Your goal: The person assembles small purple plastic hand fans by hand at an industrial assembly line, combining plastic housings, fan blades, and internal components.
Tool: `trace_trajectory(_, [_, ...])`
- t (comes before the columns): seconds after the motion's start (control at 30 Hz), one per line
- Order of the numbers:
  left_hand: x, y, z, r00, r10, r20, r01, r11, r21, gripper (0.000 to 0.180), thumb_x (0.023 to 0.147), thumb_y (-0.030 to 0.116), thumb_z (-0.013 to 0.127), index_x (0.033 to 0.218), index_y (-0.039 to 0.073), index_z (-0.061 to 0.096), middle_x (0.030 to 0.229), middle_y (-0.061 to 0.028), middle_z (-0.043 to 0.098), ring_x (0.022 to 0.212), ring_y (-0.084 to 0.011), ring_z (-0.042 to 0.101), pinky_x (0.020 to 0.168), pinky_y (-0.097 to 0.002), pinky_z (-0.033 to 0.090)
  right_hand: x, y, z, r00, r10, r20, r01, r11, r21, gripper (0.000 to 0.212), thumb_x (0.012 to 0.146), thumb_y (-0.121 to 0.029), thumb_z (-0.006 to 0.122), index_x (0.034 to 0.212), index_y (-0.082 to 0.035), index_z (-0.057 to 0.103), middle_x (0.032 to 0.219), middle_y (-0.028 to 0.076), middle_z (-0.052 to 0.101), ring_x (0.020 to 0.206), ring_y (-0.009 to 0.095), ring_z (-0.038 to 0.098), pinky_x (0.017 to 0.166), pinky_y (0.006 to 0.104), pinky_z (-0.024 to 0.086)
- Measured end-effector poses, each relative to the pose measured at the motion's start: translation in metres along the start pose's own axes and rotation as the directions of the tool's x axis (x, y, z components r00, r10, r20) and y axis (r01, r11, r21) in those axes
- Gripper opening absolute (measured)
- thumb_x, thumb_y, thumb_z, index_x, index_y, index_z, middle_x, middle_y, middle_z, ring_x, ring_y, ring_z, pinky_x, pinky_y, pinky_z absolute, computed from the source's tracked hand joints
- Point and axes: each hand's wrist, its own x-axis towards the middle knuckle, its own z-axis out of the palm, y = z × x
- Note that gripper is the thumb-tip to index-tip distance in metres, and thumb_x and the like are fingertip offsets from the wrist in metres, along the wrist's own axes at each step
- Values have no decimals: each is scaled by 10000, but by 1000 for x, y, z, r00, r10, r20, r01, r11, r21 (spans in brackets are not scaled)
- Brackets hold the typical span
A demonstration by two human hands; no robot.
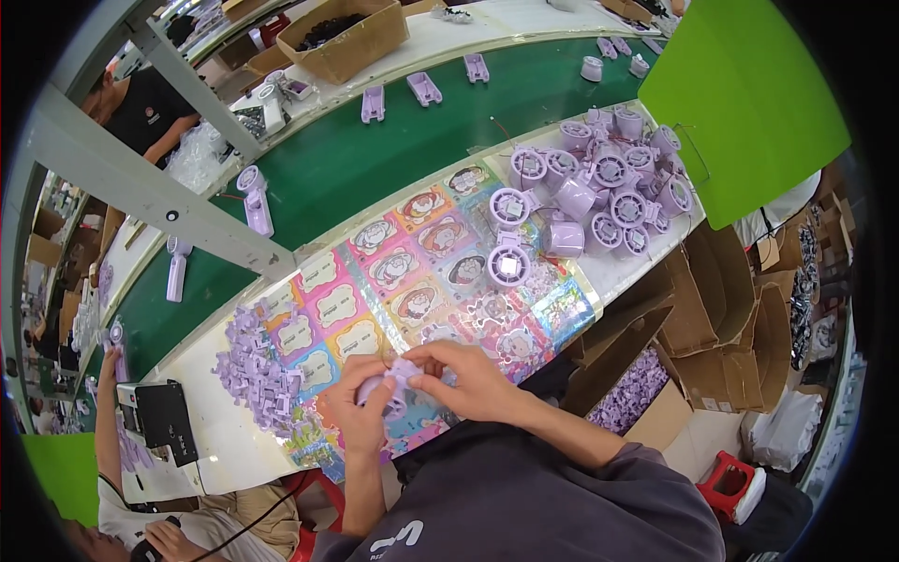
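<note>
Close to the table's near edge, my left hand (358,398) and my right hand (468,379) meet around a lilac plastic fan housing (401,403). Fingers of both hands pinch its upper part, where a small lilac piece partly shows; my fingers hide how the two join. Left of my hands lies a heap of small lilac plastic parts (251,370). Far to the right is a pile of round lilac fan housings (613,201), several with thin wires. Beneath the work, a colourful cartoon-printed sheet (426,267) covers part of the white table.
A green conveyor belt (337,145) beyond the table carries lilac handle parts (424,88). A grey metal post (178,178) rises at left. Cardboard boxes (740,309) and a box of small lilac parts (632,398) stand at right. Co-workers sit at left.
</note>
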Motion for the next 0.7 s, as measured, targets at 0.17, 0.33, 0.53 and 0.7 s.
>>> trace_trajectory(0.17, [12, -5, 5, 937, -136, -322, 103, 988, -116, 142, 907, -4, 619, 1030, -41, 679, 1063, -78, 648, 988, -162, 610, 910, -299, 475, -14, -1, 8, 993, -103, -51, 92, 980, -179, 438, 907, -212, 766, 1256, -15, 589, 1055, 131, 623, 913, 239, 651, 815, 375, 525])
trace_trajectory(0.33, [20, -8, 25, 984, 38, 174, -28, 998, -60, 419, 1050, 287, 564, 1330, -21, 624, 1356, -152, 561, 1222, -237, 566, 1076, -368, 413, -7, 8, 14, 980, 37, -195, -4, 986, 168, 681, 834, -297, 838, 1321, 2, 467, 1152, 170, 605, 1099, 247, 606, 951, 385, 478])
trace_trajectory(0.53, [143, 14, 28, 998, -50, 41, 46, 995, 94, 364, 1010, 172, 640, 1322, -11, 595, 1146, -90, 687, 1048, -172, 654, 956, -312, 509, 14, 37, -40, 945, -36, -326, -48, 968, -246, 646, 775, -299, 839, 1247, -6, 509, 1138, 216, 606, 1021, 385, 638, 843, 430, 518])
trace_trajectory(0.7, [286, 25, 30, 985, 153, -81, -111, 920, 376, 469, 896, 162, 747, 1293, -20, 573, 1065, -143, 678, 961, -205, 672, 861, -334, 537, 23, 60, -51, 891, -431, -144, 267, 752, -603, 589, 742, -283, 830, 1217, -39, 581, 1200, 129, 600, 1039, 319, 645, 841, 407, 533])
